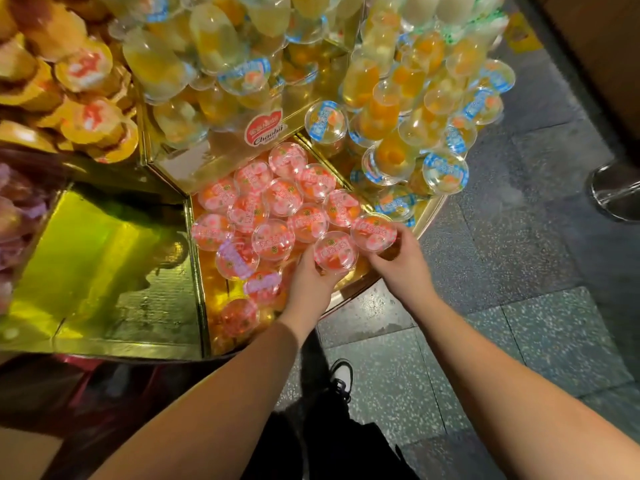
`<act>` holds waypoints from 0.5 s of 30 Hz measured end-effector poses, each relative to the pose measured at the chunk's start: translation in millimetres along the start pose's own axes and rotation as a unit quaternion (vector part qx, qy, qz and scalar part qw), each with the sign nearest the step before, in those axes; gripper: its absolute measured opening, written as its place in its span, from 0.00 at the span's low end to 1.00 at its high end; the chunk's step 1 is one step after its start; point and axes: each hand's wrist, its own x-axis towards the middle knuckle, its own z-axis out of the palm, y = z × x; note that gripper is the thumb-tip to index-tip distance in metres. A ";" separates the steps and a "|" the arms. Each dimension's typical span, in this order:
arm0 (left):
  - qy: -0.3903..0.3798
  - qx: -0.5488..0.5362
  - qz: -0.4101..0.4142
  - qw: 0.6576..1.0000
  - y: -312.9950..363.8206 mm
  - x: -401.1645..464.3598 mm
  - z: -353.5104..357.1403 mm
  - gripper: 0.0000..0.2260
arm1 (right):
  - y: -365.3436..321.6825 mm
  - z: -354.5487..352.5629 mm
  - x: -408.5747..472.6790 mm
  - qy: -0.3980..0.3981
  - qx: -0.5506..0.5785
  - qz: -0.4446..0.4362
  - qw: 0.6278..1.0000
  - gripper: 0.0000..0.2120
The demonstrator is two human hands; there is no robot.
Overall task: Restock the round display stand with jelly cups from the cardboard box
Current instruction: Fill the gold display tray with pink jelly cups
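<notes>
Currently placing: round display stand (349, 289) has a gold mirrored compartment about half full of pink-lidded jelly cups (282, 197), lids up. Left hand (311, 282) grips one pink-lidded cup (335, 252) from below; right hand (398, 261) grips another (373, 232) at the outer rim, fingers curled round each. Suggest seating both lid-up, tight against neighbours, clear of the edge so they don't roll off. Cardboard box not in view. Neighbouring compartment holds blue-lidded cups (445, 173). Readable text: red heart sticker (264, 128) says "Chaobii"; lid print too blurred.
</notes>
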 end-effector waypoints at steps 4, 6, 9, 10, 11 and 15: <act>-0.005 -0.010 -0.018 1.000 1.1 5.2 5.0 0.28 | 4.7 2.2 -0.1 0.014 -0.022 0.011 1.000 0.29; -0.006 -0.013 -0.022 1.000 0.1 5.7 5.1 0.28 | 6.2 2.6 -0.9 0.014 -0.054 -0.004 0.998 0.32; -0.008 -0.011 -0.025 1.000 -1.0 6.7 5.8 0.27 | 8.9 8.4 0.9 0.012 -0.138 -0.017 0.990 0.34; -0.006 -0.012 -0.025 1.000 -0.7 6.2 6.1 0.27 | 10.1 11.4 0.9 0.019 -0.161 -0.011 0.987 0.35; -0.003 -0.010 -0.024 1.000 -1.1 5.8 6.1 0.28 | 11.0 14.2 0.5 0.032 -0.185 -0.003 0.982 0.35; 0.011 0.005 -0.018 1.000 -3.3 4.5 7.3 0.29 | 9.8 15.9 1.2 0.059 -0.274 0.022 0.960 0.37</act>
